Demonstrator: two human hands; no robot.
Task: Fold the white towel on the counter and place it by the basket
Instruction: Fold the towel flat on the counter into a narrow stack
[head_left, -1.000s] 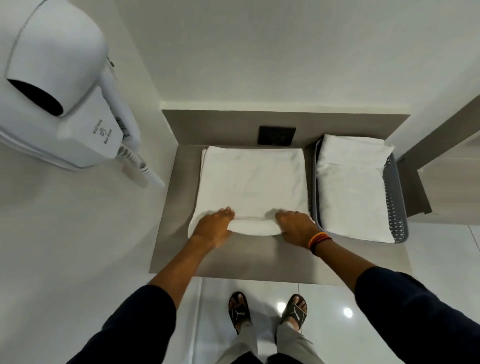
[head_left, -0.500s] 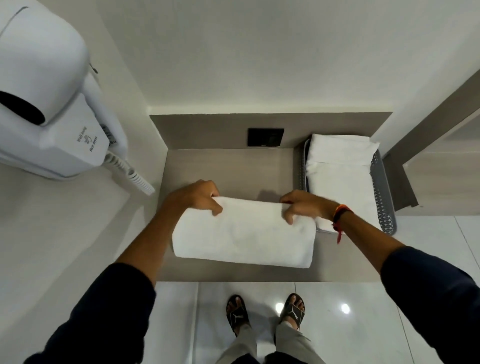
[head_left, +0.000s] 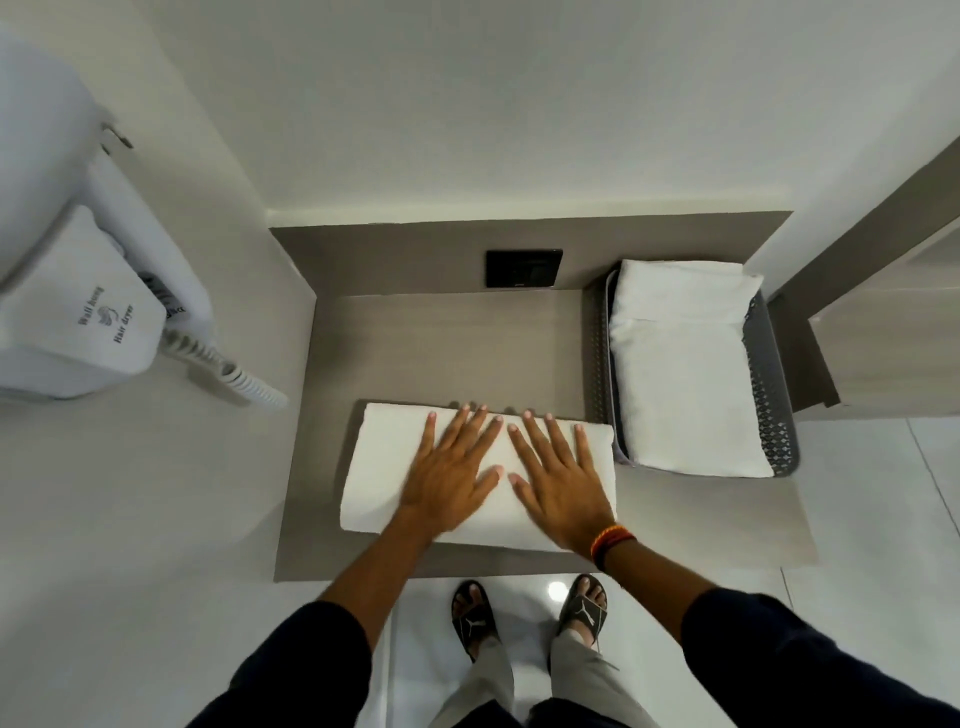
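Note:
The white towel (head_left: 384, 467) lies folded into a long rectangle near the front of the grey counter (head_left: 447, 343). Its right end almost touches the dark grey perforated basket (head_left: 774, 395), which holds another folded white towel (head_left: 680, 364). My left hand (head_left: 452, 473) and my right hand (head_left: 556, 478) lie flat side by side on the middle of the folded towel, fingers spread and pointing away from me. Neither hand grips anything.
A white wall-hung hair dryer (head_left: 78, 301) with a coiled cord (head_left: 228, 374) juts out at the left. A black socket plate (head_left: 523, 267) sits on the counter's back panel. A wooden ledge (head_left: 883, 338) stands right of the basket. My sandalled feet (head_left: 524, 613) are on the glossy floor.
The towel went from a wide sheet to a half-width fold. Both hands brought an edge over, let go of it, and now press flat on top.

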